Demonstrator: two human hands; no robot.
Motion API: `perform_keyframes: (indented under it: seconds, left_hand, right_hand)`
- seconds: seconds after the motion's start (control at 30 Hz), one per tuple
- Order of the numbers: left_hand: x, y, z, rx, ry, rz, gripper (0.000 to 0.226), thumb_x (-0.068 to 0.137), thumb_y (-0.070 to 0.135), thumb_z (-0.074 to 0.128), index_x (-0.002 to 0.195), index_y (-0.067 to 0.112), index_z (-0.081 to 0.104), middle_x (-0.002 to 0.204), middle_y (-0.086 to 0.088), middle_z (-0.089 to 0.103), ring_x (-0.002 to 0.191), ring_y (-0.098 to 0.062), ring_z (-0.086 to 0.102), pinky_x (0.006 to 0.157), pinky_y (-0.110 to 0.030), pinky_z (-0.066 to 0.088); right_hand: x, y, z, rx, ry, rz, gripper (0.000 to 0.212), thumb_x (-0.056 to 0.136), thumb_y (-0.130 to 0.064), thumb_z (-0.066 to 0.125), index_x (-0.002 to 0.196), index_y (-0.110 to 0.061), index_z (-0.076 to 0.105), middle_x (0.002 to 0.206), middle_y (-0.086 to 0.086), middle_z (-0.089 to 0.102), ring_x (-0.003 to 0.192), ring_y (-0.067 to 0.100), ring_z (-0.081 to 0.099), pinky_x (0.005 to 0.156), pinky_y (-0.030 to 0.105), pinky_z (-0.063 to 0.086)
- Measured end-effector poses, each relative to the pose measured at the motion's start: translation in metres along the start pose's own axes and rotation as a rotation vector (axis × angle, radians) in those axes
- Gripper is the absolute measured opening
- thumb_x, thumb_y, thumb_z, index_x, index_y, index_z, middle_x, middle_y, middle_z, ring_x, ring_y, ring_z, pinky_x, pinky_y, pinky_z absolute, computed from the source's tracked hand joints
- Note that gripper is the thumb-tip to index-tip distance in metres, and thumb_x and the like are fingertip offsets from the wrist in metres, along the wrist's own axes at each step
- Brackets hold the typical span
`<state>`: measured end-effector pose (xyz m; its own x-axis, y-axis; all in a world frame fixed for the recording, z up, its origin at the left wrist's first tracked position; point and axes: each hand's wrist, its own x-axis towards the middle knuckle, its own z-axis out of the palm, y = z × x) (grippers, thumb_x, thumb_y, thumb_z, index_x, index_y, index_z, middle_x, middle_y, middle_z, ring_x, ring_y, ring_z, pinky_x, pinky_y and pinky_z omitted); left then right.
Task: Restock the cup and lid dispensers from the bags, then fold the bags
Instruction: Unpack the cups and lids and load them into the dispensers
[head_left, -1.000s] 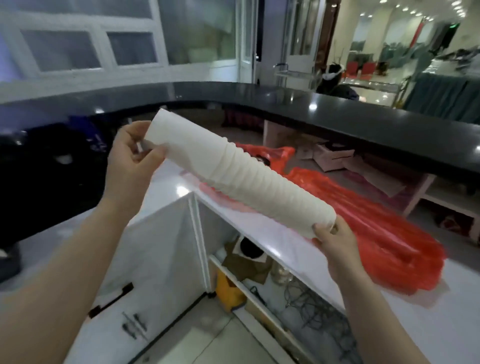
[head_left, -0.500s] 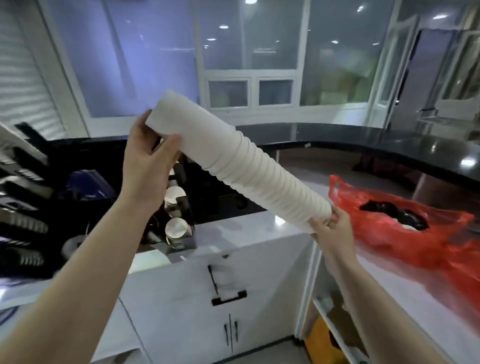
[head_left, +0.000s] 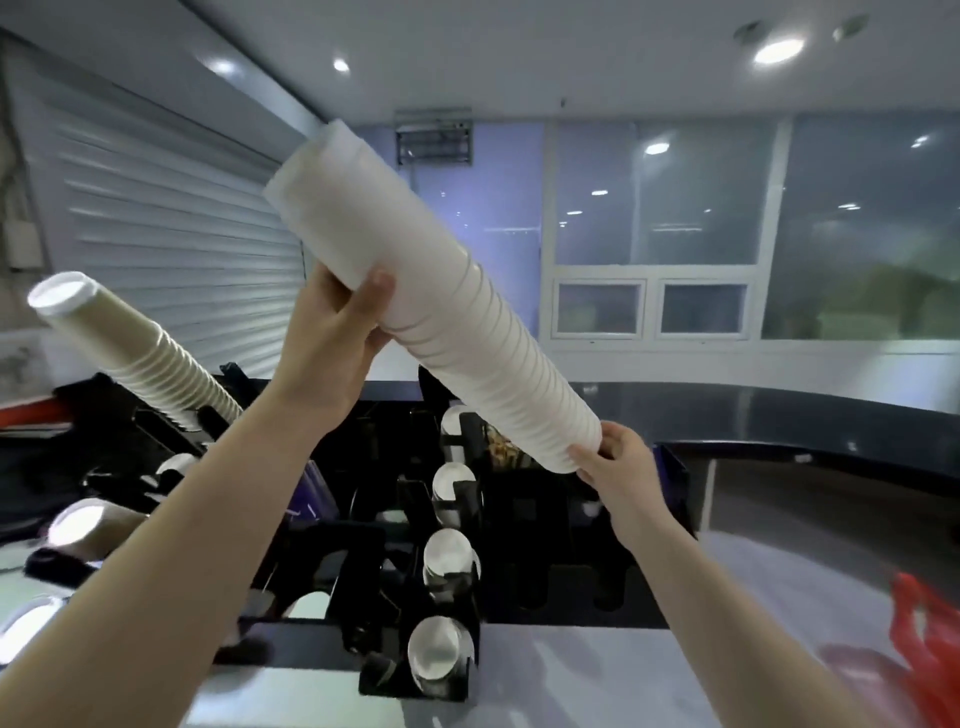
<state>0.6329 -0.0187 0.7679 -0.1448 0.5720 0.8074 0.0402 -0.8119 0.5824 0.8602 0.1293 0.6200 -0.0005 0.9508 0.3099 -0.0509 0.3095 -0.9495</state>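
Note:
A long stack of white paper cups (head_left: 457, 322) is held slanting in the air, its closed end up at the left. My left hand (head_left: 332, 343) grips the stack below its upper end. My right hand (head_left: 618, 467) holds the lower, open end by the rim. Beneath the stack stands the black cup and lid dispenser (head_left: 415, 545), with round white cup ends showing in a column of slots. Another stack of cups (head_left: 140, 353) sticks out slanting from the dispenser's left side. A corner of the red plastic bag (head_left: 924, 629) shows at the lower right.
The dispenser stands on a pale counter (head_left: 597, 670) against a dark curved bar top (head_left: 779, 421). White shutters (head_left: 171, 234) fill the wall at left and windows (head_left: 675, 218) at the back. More cup ends (head_left: 78, 525) show at the far left.
My view has swung left and up, from the red bag to the dispenser. Both hands have raised the cup stack above the dispenser; my left hand has slid lower along the stack.

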Motion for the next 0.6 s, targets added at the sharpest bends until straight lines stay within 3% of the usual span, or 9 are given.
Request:
perform_keyframes:
  seconds: [0.13, 0.23, 0.27, 0.37, 0.43, 0.6]
  left_hand:
    - [0.022, -0.015, 0.001, 0.105, 0.124, 0.089, 0.039, 0.077, 0.044, 0.058, 0.107, 0.022, 0.046, 0.091, 0.019, 0.065, 0.084, -0.001, 0.06, 0.07, -0.024, 0.05]
    - [0.033, -0.029, -0.006, 0.175, 0.243, 0.14, 0.038, 0.078, 0.046, 0.058, 0.106, 0.022, 0.046, 0.087, 0.02, 0.061, 0.084, -0.001, 0.055, 0.079, -0.034, 0.048]
    - [0.036, -0.034, -0.009, 0.197, 0.262, 0.146, 0.037, 0.079, 0.045, 0.059, 0.107, 0.023, 0.047, 0.09, 0.02, 0.061, 0.089, -0.003, 0.056, 0.085, -0.039, 0.049]
    - [0.043, -0.046, -0.02, 0.248, 0.291, 0.147, 0.038, 0.079, 0.046, 0.06, 0.109, 0.025, 0.05, 0.102, 0.015, 0.062, 0.103, -0.01, 0.056, 0.097, -0.055, 0.043]
    - [0.049, -0.051, -0.025, 0.27, 0.298, 0.133, 0.04, 0.078, 0.047, 0.061, 0.109, 0.024, 0.05, 0.106, 0.01, 0.061, 0.106, -0.013, 0.056, 0.099, -0.058, 0.042]
    - [0.075, -0.061, -0.036, 0.296, 0.33, 0.098, 0.039, 0.074, 0.05, 0.063, 0.102, 0.024, 0.054, 0.105, 0.001, 0.059, 0.103, -0.019, 0.055, 0.095, -0.061, 0.041]
  right_hand:
    - [0.049, -0.001, 0.036, 0.056, -0.101, 0.033, 0.044, 0.082, -0.007, 0.068, 0.123, -0.013, 0.054, 0.107, -0.003, 0.067, 0.093, 0.014, 0.065, 0.087, 0.038, 0.055]
    - [0.078, -0.006, 0.065, 0.268, -0.181, 0.145, 0.065, 0.087, -0.005, 0.063, 0.143, -0.005, 0.031, 0.122, 0.003, 0.056, 0.103, 0.018, 0.061, 0.091, 0.034, 0.051]
    - [0.086, -0.008, 0.073, 0.335, -0.211, 0.19, 0.059, 0.089, -0.004, 0.06, 0.141, -0.002, 0.033, 0.125, 0.008, 0.054, 0.105, 0.021, 0.061, 0.091, 0.035, 0.051]
    - [0.104, -0.012, 0.089, 0.406, -0.334, 0.235, 0.015, 0.089, 0.003, 0.05, 0.101, -0.002, 0.058, 0.111, 0.015, 0.062, 0.093, 0.023, 0.065, 0.077, 0.031, 0.054]
    - [0.114, -0.011, 0.098, 0.402, -0.364, 0.246, 0.016, 0.087, 0.005, 0.047, 0.09, -0.002, 0.061, 0.099, 0.014, 0.065, 0.086, 0.023, 0.064, 0.07, 0.028, 0.052]
    - [0.135, -0.008, 0.12, 0.423, -0.342, 0.352, 0.01, 0.087, 0.006, 0.051, 0.084, 0.002, 0.06, 0.093, 0.016, 0.063, 0.084, 0.027, 0.061, 0.08, 0.035, 0.053]
